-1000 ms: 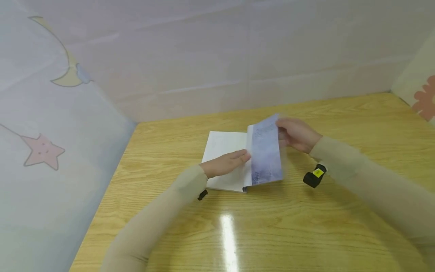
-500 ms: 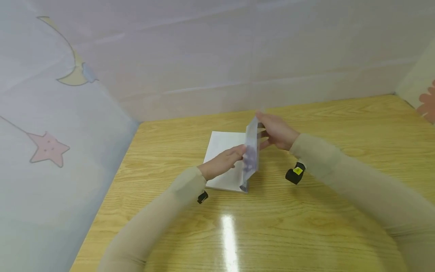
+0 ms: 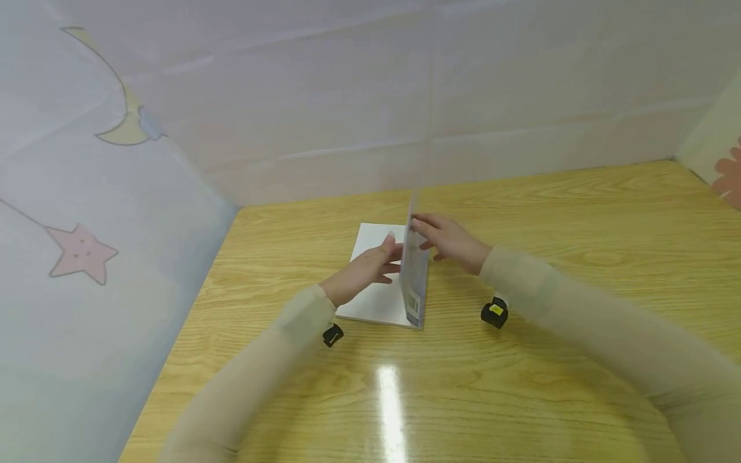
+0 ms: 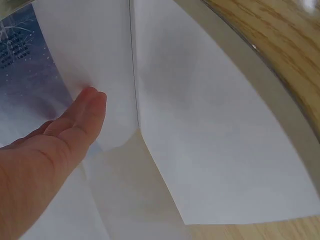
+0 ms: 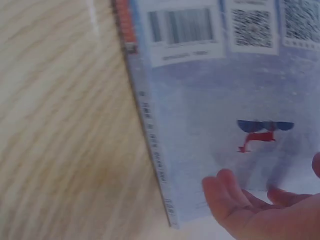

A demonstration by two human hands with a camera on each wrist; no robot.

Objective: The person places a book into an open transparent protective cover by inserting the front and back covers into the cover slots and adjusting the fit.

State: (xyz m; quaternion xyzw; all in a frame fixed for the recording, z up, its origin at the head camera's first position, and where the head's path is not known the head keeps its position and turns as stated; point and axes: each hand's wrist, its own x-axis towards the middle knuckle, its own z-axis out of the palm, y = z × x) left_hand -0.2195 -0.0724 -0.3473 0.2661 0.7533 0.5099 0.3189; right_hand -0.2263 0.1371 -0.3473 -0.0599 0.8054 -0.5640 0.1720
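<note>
In the head view an opened book (image 3: pixel 376 305) lies on the table, its white page side flat and its cover (image 3: pixel 413 283) standing almost upright. My left hand (image 3: pixel 365 270) is over the white page, its fingers reaching to the cover's inner side. In the left wrist view those straight fingers (image 4: pixel 92 112) meet the white and purple-blue flap (image 4: pixel 30 75). My right hand (image 3: pixel 451 241) is at the cover's outer side with fingers extended against it. The right wrist view shows the pale blue back cover (image 5: pixel 195 110) with a barcode, square codes and a small red and blue figure.
The wood-grain table (image 3: pixel 521 399) extends around the book. A pale wall covering (image 3: pixel 324 128) rises behind it, and another at the left carries a moon and a pink star (image 3: pixel 83 254). Black wrist camera mounts (image 3: pixel 494 312) hang below the sleeves.
The cover has swung leftward from leaning right to nearly upright. My right hand has moved left with it and lower, off its top edge; my left hand's thumb is now raised.
</note>
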